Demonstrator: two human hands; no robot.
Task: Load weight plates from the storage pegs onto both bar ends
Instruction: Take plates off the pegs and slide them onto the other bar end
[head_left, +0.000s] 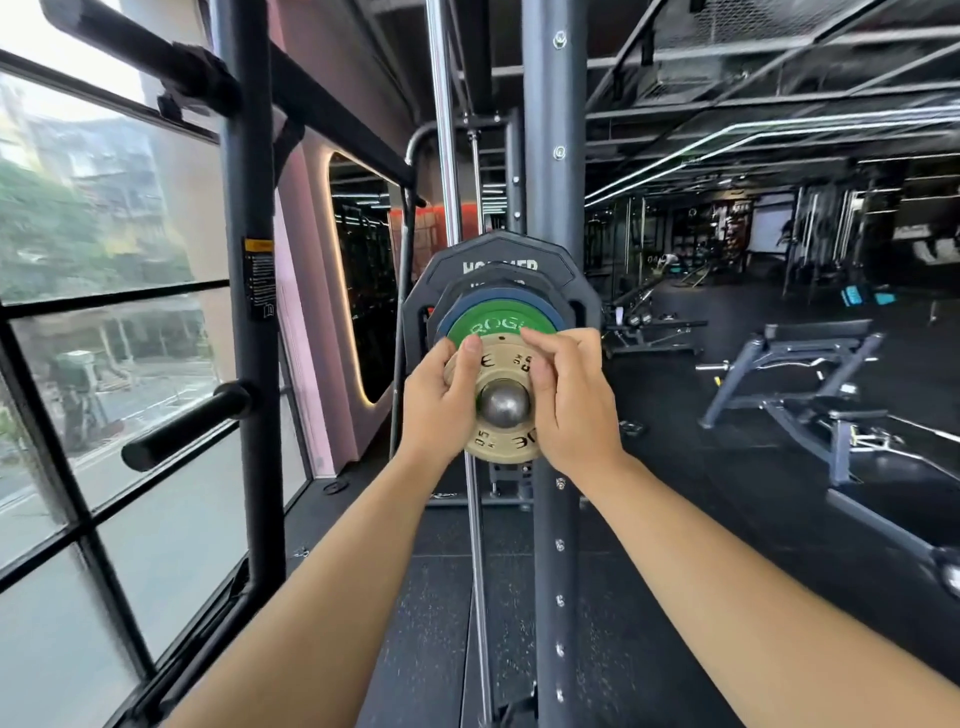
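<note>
Your left hand (441, 400) grips the left edge of the tan plate (501, 447). The thumb lies up across its face, and its tip reaches the lower rim of the green plate (493, 325). Your right hand (569, 400) holds the right edge, with curled fingers over the plate's upper right. Both hands clasp the same plate, one on each side of the steel end (504, 404) that pokes through its hole.

The tan plate sits on that steel end as the front disc of a stack. You cannot tell from here whether the end belongs to a bar or a peg. Just behind the tan plate is the larger green plate, then a blue plate (457, 312) showing as a thin ring. Behind those are a small black plate (540, 285) and a large black plate (498, 249) with white lettering. How tightly they press together is hidden.

The stack is in front of a dark post (553, 156), and a chrome rod (444, 130) runs vertically just left of it. Well to the left, a bare black peg (187, 426) sticks out from the rack frame (249, 364) beside the window (104, 208). To the right, a grey bench (810, 353) stands on the dark floor (675, 519).
</note>
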